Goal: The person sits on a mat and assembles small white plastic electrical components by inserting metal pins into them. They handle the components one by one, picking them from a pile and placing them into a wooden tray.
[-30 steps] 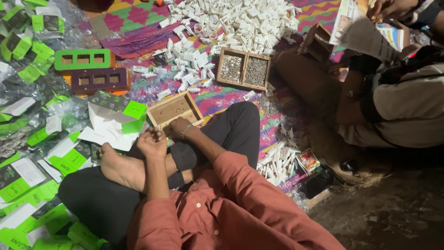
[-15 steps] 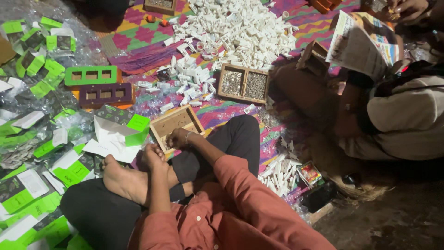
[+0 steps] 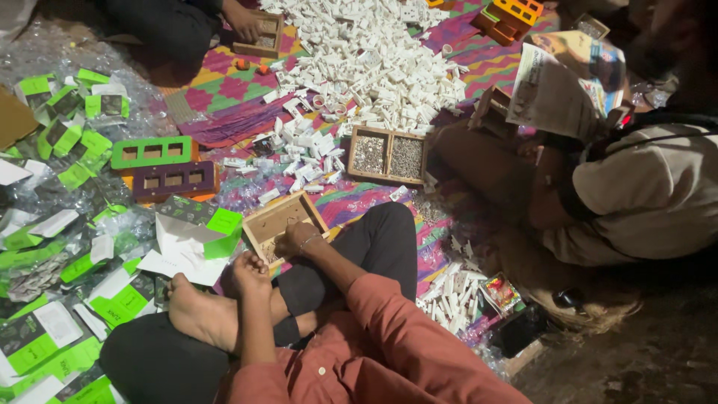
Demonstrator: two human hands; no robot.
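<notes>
I sit cross-legged in a red shirt and dark trousers. My right hand (image 3: 297, 239) rests with curled fingers inside a small shallow wooden tray (image 3: 271, 215) on the mat, just in front of my knee. My left hand (image 3: 250, 274) hovers over my bare foot (image 3: 198, 314), its fingers bunched together. Whether either hand holds a small part is too small to tell. A folded white and green carton (image 3: 193, 233) lies just left of the tray.
A big heap of small white plastic parts (image 3: 374, 60) covers the patterned mat ahead. A two-compartment wooden tray (image 3: 388, 155) of tiny metal pieces sits beyond my knee. Green cartons (image 3: 67, 135) litter the left. A person with a newspaper (image 3: 553, 93) sits at right; another person's hand (image 3: 241, 19) works at top.
The view has tilted up, so more of the far mat and the white heap shows. My hands keep about the same places by the tray and foot.
</notes>
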